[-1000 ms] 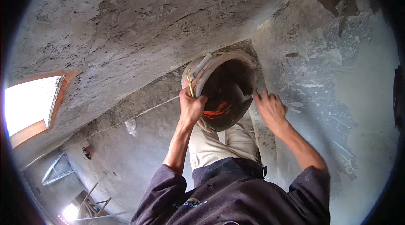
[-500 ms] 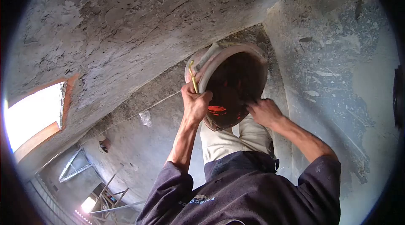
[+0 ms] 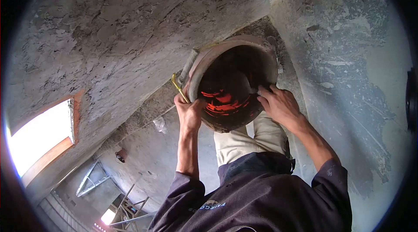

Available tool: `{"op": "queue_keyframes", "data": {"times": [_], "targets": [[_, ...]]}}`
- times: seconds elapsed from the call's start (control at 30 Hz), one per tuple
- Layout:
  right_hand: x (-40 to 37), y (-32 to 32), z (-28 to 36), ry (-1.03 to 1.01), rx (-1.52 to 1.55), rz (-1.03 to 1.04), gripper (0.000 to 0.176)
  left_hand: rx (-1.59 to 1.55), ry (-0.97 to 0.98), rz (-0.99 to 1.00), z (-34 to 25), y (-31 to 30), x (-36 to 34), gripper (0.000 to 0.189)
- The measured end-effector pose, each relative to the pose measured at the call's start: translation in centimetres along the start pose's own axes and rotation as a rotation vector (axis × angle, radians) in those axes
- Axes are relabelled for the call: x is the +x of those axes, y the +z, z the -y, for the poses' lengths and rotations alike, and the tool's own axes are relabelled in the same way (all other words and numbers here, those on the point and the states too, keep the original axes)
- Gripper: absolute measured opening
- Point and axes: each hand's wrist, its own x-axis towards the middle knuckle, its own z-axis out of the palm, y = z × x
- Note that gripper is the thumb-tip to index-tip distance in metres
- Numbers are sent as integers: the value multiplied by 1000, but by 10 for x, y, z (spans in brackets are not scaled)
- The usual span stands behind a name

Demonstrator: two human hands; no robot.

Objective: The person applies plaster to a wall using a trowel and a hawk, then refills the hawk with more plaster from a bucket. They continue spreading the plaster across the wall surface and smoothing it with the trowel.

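A mortar-smeared bucket (image 3: 196, 72) is tilted with its mouth facing me; streaks of its red inner wall show through the dark residue. At its left rim my left hand (image 3: 190, 113) is closed, thumb over the lip. A thin yellow strip with a hooked end (image 3: 176, 82) sticks up beside that hand's fingers, along the bucket's outside. My right hand (image 3: 282, 105) reaches over the right side of the mouth, fingers curled and fingertips inside. A greyish shape shows near them in the shadow, and I cannot tell what those fingers hold.
Rough plastered wall (image 3: 130, 23) rises ahead and to the left, with a bright window opening (image 3: 41, 134) in it. On the right stands a smoother, patchy wall (image 3: 344, 88). A crumpled clear plastic piece (image 3: 160, 124) lies on the floor; metal frames (image 3: 93, 177) stand at lower left.
The bucket's mouth has turned, showing more red wall inside. My left hand has shifted left with the rim, and the right hand has moved slightly up and right, its fingers less tightly bunched.
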Motion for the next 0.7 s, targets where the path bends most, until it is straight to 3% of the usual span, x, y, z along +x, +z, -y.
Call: {"op": "queue_keyframes", "data": {"times": [0.07,0.2,0.27,0.33,0.37,0.4,0.47,0.7], "targets": [[7,7,-7,-42,-162,-30,28,-2,-32,14,1,2,0,21],[8,29,2,-61,-97,119,36,-119,-18,-16,2,6,-1,24],[1,53,8,-140,-193,29,31,-83,-33,13,9,3,-2,51],[5,56,19,-365,-86,-174,28,-73,-29,31,14,1,-2,46],[1,50,24,-181,33,-34,23,-92,-27,33,16,4,-4,44],[1,49,25,-184,31,-37,23,-114,-23,34,16,6,-7,41],[3,46,28,-170,331,-112,20,-23,-62,33,28,-6,-7,40],[-17,2,15,-68,391,-246,22,-212,14,-156,32,-8,4,21]]}}
